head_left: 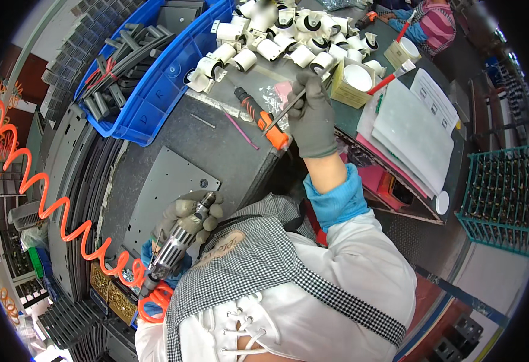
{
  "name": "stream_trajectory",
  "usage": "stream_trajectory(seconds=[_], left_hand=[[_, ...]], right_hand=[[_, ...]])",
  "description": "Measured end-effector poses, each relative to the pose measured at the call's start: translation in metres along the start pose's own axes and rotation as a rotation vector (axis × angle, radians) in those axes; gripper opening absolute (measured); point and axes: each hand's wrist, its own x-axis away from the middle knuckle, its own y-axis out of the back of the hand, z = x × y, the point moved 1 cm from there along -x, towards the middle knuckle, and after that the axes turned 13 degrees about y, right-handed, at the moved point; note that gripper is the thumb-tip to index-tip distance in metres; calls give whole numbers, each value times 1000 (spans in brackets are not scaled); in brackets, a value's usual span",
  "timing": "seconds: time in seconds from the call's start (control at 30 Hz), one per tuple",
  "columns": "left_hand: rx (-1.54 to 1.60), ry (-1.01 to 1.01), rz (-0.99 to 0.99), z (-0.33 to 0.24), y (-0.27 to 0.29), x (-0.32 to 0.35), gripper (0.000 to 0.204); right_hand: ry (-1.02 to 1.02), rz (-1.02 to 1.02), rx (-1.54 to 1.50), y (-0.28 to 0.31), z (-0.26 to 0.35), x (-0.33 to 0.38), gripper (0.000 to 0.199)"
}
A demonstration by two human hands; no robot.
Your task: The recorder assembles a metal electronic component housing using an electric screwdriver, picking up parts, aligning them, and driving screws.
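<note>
My left hand (183,214), in a grey glove, is closed around a silver air drill (171,250), whose tip points up and away. An orange coiled hose (65,220) runs from the drill's rear. Just beyond lies a dark grey metal plate (167,190) with holes. My right hand (311,117), also gloved, is raised above the bench's right side. Its fingers are closed on a thin metal rod (285,113) that slants down to the left. Behind the rod, an orange and black power screwdriver (258,116) lies on the bench.
A blue bin (156,111) of dark parts stands at the back left. Several white casters (300,39) are piled at the back. A white cup in a box (356,78), a brush (391,78) and paper sheets (412,136) are on the right. Another person (430,27) works at the far right.
</note>
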Motion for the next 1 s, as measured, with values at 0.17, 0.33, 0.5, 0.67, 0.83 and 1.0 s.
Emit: stream_trajectory(seconds=[0.17, 0.33, 0.5, 0.67, 0.83, 1.0], left_hand=[[34, 39, 74, 1, 11, 1, 61], [-137, -20, -101, -1, 7, 0, 59], [-33, -23, 34, -2, 8, -4, 60], [81, 49, 122, -1, 9, -2, 62], [105, 44, 162, 2, 10, -3, 61], [87, 51, 208, 4, 26, -3, 61]], right_hand=[[-129, -144, -140, -5, -13, 22, 34], [-245, -98, -170, -17, -16, 60, 34], [-294, -43, -60, -26, -22, 77, 31], [-324, -28, -33, -32, -22, 83, 30], [-342, -48, 9, -33, -31, 99, 33], [-329, -57, 56, -35, -32, 103, 35]])
